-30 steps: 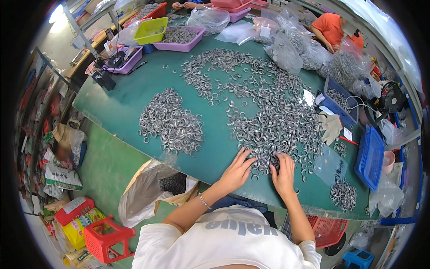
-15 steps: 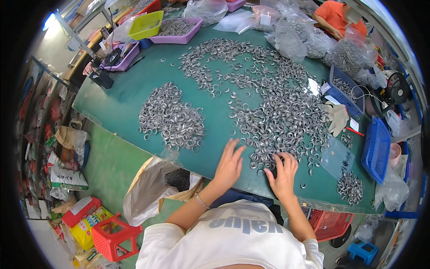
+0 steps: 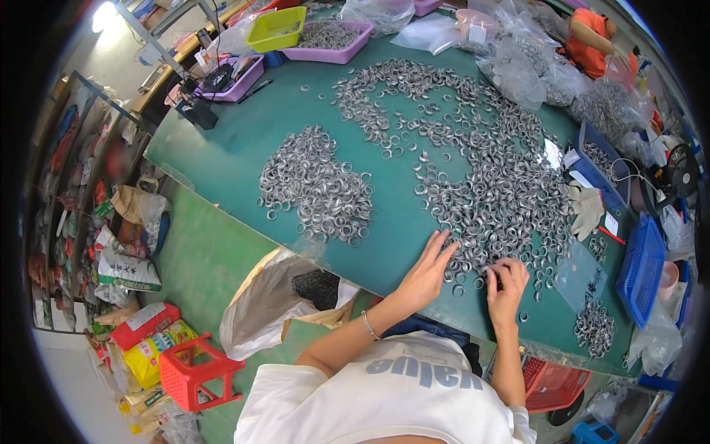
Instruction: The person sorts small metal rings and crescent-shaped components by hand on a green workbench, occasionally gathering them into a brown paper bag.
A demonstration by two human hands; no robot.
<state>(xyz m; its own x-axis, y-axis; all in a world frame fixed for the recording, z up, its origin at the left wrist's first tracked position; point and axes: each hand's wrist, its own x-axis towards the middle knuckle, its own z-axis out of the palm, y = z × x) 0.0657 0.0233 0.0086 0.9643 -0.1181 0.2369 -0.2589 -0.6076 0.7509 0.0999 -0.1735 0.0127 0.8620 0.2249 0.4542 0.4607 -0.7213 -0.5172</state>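
Many small grey metal rings lie in a wide, loose pile (image 3: 495, 192) on the green tabletop, and a smaller separate pile (image 3: 314, 185) sits to its left. My left hand (image 3: 427, 275) is at the near left edge of the wide pile, fingers stretched out and fingertips touching rings. Just right of it, my right hand (image 3: 507, 290) rests at the pile's near edge with fingers curled toward the thumb. What lies between those fingertips is too small to make out. A little heap of rings (image 3: 594, 329) lies farther right, near the table's front edge.
Purple (image 3: 333, 52) and yellow trays (image 3: 276, 29) stand at the back left. Right are a blue bin (image 3: 603, 166), work gloves (image 3: 586, 211), a blue basket (image 3: 640, 270) and a fan (image 3: 682, 169). An open sack (image 3: 259, 303) stands below the front edge. A co-worker in orange (image 3: 589, 44) is back right.
The whole view has shifted, so the table appears farther right. My left hand has moved right to the wide pile's edge. My right hand's fingers have curled in. The co-worker's arm has risen.
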